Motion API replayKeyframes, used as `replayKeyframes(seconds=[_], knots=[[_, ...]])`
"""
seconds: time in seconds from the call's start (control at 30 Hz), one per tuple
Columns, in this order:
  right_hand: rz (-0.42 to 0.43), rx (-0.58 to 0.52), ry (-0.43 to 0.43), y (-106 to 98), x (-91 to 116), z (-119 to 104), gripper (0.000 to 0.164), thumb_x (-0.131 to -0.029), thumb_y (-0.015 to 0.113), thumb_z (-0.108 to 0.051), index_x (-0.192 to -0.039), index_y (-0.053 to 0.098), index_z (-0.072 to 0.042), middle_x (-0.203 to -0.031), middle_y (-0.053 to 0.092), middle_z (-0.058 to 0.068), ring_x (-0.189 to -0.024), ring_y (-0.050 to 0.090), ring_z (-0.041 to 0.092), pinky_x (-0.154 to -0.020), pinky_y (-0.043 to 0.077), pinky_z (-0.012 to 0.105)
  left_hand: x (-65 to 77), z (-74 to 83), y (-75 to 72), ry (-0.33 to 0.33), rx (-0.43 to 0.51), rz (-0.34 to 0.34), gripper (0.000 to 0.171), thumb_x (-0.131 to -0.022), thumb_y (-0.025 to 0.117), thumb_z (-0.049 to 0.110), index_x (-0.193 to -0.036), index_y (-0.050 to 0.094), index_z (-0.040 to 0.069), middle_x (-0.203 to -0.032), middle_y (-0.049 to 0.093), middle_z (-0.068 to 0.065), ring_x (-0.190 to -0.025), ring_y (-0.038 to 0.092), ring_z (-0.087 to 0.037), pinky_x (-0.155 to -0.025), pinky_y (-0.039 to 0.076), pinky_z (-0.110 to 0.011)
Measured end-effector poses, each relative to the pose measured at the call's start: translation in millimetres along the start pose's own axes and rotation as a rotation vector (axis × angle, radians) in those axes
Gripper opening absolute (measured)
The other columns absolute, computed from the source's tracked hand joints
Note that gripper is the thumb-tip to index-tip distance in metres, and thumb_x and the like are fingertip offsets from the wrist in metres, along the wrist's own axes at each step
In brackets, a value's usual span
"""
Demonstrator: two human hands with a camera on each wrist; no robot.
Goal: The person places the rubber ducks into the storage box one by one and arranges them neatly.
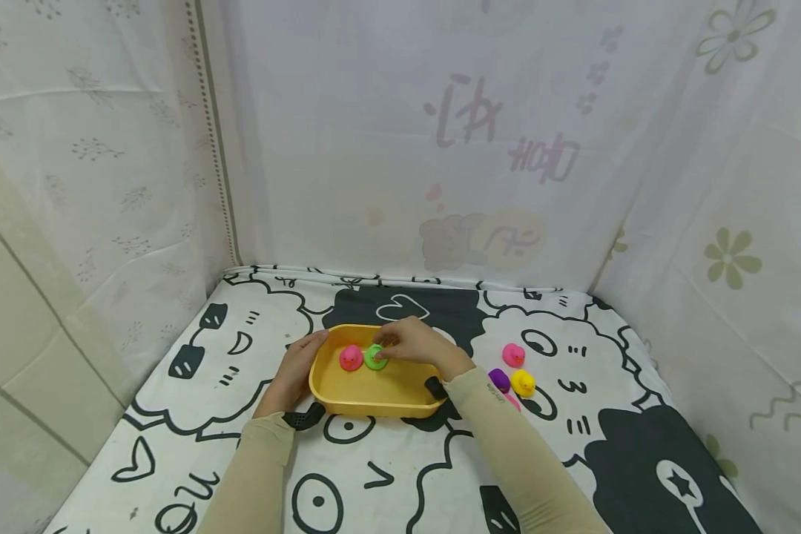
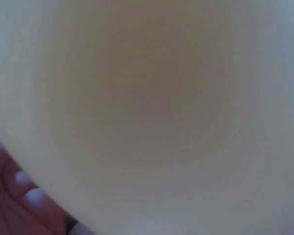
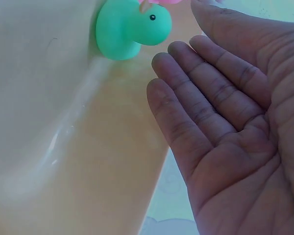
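A yellow plastic tray [image 1: 357,391] lies on the patterned cloth in the head view. My left hand [image 1: 298,365] holds its left side; in the left wrist view the tray wall [image 2: 147,112] fills most of the picture and only some fingers [image 2: 36,203] show at the lower left. Inside the tray sit a pink toy duck [image 1: 350,359] and a green toy duck [image 1: 374,359]. Over the tray, my right hand [image 1: 419,345] is close beside the green duck. Its fingers [image 3: 174,112] look loosely extended in the right wrist view, with a gap to the duck.
To the right of the tray are a pink duck [image 1: 513,355], a purple toy [image 1: 499,380] and a yellow duck [image 1: 523,383]. Another pink toy [image 1: 512,401] is partly hidden by the right sleeve [image 1: 507,437]. Pale printed curtains [image 1: 374,148] hang behind and at the sides.
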State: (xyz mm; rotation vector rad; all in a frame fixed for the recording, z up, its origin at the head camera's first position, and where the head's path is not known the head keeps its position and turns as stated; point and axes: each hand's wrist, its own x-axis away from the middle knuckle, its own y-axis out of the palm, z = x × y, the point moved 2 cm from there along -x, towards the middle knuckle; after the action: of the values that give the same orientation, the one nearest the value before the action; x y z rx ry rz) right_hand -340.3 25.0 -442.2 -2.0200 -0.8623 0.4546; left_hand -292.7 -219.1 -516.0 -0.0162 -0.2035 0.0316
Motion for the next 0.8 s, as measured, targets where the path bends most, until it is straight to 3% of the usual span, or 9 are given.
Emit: replayKeyframes(seconds=[0.47, 0.8], knots=[[0.034, -0.014, 0.034, -11.7, 13.9, 0.1, 0.038, -0.092, 0.075, -0.031, -0.123, 0.072, -0.011, -0.118, 0.072, 0.002, -0.108, 0.065, 0.016, -0.091, 0.056, 0.030, 1.3, 2.2, 0.9, 0.004, -0.001, 0.009, 0.071, -0.100, 0.052, 0.056, -0.152, 0.043, 0.009, -0.157, 0.040, -0.010, -0.144, 0.037, -0.028, -0.116, 0.035, -0.042], [0.042, 0.002, 0.009, -17.1, 24.7, 6.2, 0.038, -0.092, 0.075, -0.032, -0.123, 0.072, -0.010, -0.119, 0.072, 0.004, -0.109, 0.065, 0.019, -0.090, 0.057, 0.030, 0.0, 1.9, 0.4, 0.002, -0.024, 0.018, 0.074, -0.099, 0.051, 0.058, -0.153, 0.042, 0.008, -0.159, 0.037, -0.010, -0.148, 0.030, -0.028, -0.120, 0.029, -0.044]])
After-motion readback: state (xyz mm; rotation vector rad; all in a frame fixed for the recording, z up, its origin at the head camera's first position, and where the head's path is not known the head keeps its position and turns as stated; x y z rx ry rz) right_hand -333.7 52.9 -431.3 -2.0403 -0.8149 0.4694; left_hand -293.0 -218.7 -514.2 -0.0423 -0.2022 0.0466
